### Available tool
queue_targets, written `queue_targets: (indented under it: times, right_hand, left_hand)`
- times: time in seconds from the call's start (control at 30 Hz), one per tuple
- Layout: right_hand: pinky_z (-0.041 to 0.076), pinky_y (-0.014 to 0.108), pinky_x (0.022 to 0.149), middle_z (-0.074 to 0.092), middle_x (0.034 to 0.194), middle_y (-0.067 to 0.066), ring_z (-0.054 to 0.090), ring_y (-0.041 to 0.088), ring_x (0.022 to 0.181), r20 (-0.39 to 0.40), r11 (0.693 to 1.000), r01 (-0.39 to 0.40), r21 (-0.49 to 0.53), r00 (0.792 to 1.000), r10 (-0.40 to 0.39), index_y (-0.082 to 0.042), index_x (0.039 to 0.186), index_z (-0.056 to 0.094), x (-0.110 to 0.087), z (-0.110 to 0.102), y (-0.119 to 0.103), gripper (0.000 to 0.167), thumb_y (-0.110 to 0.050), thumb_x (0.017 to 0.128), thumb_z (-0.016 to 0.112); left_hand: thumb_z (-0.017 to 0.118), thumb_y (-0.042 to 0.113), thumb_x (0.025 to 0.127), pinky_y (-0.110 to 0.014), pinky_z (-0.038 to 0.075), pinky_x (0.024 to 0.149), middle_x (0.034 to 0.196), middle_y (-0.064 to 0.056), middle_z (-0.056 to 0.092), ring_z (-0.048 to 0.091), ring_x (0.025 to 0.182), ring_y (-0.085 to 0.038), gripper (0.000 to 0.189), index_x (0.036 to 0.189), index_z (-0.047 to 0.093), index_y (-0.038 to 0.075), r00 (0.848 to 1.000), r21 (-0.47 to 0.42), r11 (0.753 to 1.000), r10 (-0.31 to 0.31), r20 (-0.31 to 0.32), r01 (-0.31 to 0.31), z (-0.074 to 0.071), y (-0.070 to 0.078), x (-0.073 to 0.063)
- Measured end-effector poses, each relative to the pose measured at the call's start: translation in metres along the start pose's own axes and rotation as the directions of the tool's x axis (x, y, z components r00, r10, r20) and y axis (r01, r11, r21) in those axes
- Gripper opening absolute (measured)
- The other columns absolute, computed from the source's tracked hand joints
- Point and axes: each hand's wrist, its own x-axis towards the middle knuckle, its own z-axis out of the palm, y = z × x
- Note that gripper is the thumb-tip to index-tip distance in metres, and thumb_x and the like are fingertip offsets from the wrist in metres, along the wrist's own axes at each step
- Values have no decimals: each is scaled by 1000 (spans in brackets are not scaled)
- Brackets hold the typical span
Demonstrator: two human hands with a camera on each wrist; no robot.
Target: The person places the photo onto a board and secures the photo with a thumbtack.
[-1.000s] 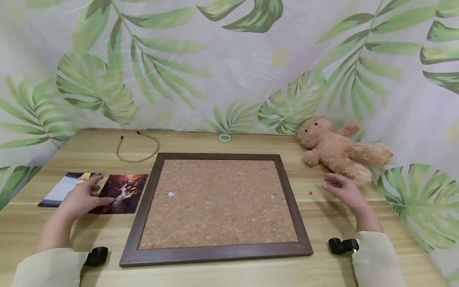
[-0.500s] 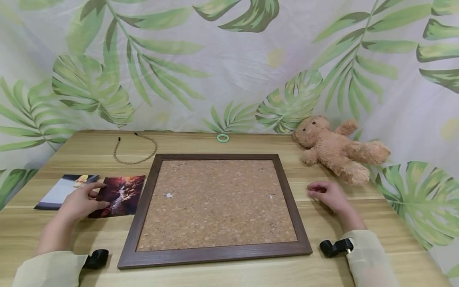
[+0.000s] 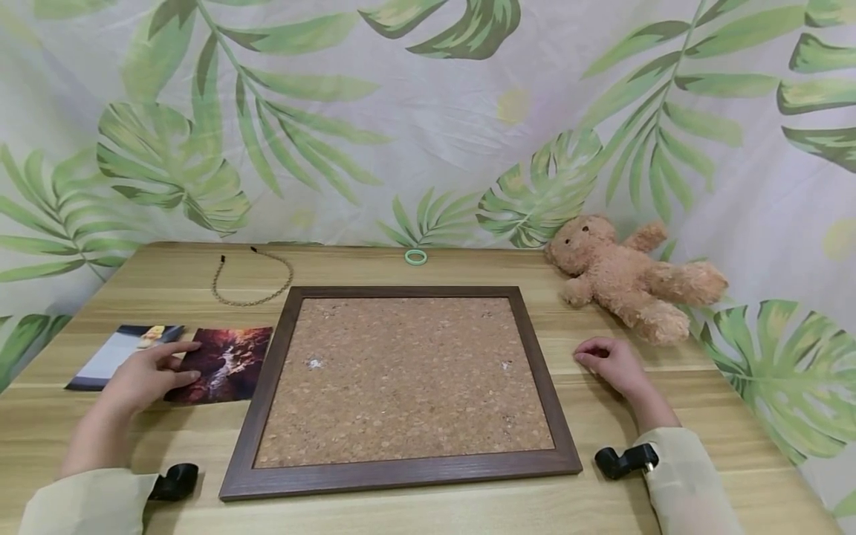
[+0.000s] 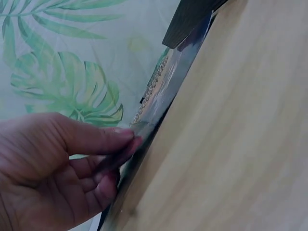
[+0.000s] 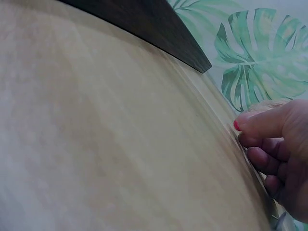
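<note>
I note left hand [image 3: 142, 377] touching dark photo [image 3: 230, 365], left of board [image 3: 411, 386]; whether fingers grip, cannot tell. Right hand [image 3: 614, 365]: fingers pinch red pin [image 5: 236, 125].

Indoors, exact room unclear; homelike look. Leaf-print cloth [image 3: 441, 126] hung behind wood-grain worktop [image 3: 374, 516]; plush toy [image 3: 622, 275] lying on it, back right.

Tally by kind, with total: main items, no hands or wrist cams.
Dark-red rectangular print, white-and-navy rectangular print: 2
Brown-framed rectangular cork board: 1
Tan plush toy: 1
Thin gold-coloured chain: 1
Round mint-green ring: 1
Small red piece in right hand: 1
Total: 7
</note>
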Motion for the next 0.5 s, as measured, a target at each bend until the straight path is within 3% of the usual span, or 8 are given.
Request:
queue_targets:
  times: [0.17,0.37,0.47,0.5]
  right_hand:
    - [38,24,53,59,79,11,47,10,62,-49,998,-61,28,997,62,6,88,61,0,0,-4,17,-10,81,61]
    - [44,23,58,60,77,6,55,10,66,-77,972,-106,209,989,124,13,95,56,1,-7,-7,26,-8,81,60]
    - [46,24,61,62,77,-1,59,11,69,-86,960,-121,251,986,146,12,99,56,2,-15,-10,30,-12,82,60]
    - [46,24,62,62,77,-4,59,10,70,-94,957,-131,259,983,160,10,99,57,3,-19,-11,31,-15,82,60]
  left_hand:
    - [60,30,81,-25,36,52,91,-15,50,42,67,-10,63,124,38,-10,1000,-87,996,-2,-7,1,-3,-4,-1]
    - [58,32,82,-19,38,57,99,-13,47,38,74,5,60,129,38,0,999,-173,985,-27,-20,23,-13,-11,-9]
    - [56,32,84,-17,38,60,106,-16,42,38,80,3,60,134,34,8,999,-218,975,-39,-7,36,-18,-14,-10]
    - [55,34,84,-20,39,66,109,-19,39,39,86,-3,62,135,30,10,999,-241,969,-49,5,49,-20,-14,-9]
